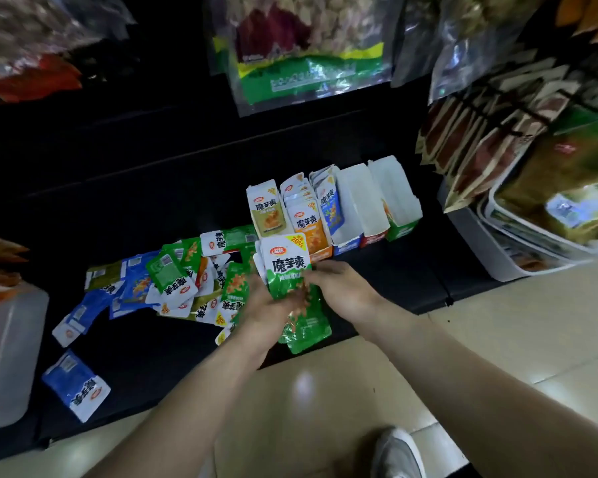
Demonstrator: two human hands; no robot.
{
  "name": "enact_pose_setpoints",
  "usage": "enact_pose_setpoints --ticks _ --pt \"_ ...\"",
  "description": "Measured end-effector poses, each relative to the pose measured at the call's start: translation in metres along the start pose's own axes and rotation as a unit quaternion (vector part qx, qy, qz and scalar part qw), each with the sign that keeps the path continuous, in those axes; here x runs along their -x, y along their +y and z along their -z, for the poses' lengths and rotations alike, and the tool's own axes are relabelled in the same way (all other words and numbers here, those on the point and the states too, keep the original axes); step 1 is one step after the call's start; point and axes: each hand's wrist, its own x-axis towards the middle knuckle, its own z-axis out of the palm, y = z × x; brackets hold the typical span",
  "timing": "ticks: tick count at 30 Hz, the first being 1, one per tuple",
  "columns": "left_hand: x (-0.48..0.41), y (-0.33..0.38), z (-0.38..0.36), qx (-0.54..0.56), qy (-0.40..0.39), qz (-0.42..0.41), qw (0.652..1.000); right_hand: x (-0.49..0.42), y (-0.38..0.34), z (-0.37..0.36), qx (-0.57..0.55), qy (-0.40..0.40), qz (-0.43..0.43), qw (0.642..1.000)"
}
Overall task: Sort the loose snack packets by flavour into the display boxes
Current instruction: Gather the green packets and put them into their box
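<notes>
A stack of green snack packets (285, 267) is held upright between both hands above the black shelf's front edge. My left hand (261, 310) grips the stack from the left and underneath. My right hand (342, 288) grips its right side. More green packets (306, 331) hang below the hands. A heap of loose packets (173, 281), green, blue, olive and orange, lies on the shelf to the left. Behind the hands stands a row of display boxes (346, 243): olive, orange and blue ones hold packets, while the red box (373, 240) and green box (403, 231) show white insides.
One blue packet (76, 384) lies apart at the shelf's near left. A translucent bin (4, 353) stands at left. White tubs of bagged goods (518, 243) sit at right. Large bags hang above. Below are the tiled floor and my shoe (399, 453).
</notes>
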Motion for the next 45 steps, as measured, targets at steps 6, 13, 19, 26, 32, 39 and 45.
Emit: enact_pose_setpoints --ticks 6,13,19,26,32,39,45 --pt "-0.059 0.036 -0.070 0.033 0.018 0.066 0.997 -0.006 0.026 0.108 0.256 0.112 0.026 0.960" --pt "-0.155 0.099 -0.184 0.055 -0.024 0.020 0.998 -0.011 0.081 0.173 0.273 0.140 -0.031 0.951" --pt "-0.203 0.115 -0.237 -0.006 -0.025 -0.029 0.999 -0.021 0.111 0.189 0.281 0.144 -0.041 0.948" --pt "-0.235 0.098 -0.252 -0.082 0.022 -0.084 0.993 -0.031 0.118 0.186 0.303 0.109 -0.060 0.945" --pt "-0.244 0.096 -0.249 -0.224 0.041 -0.141 0.963 -0.033 0.116 0.176 0.302 0.095 -0.062 0.946" --pt "-0.247 0.089 -0.244 -0.206 0.034 -0.177 0.962 -0.033 0.106 0.165 0.318 0.088 -0.073 0.941" --pt "-0.231 0.096 -0.213 -0.191 0.032 -0.215 0.957 -0.035 0.090 0.148 0.334 0.065 -0.058 0.939"
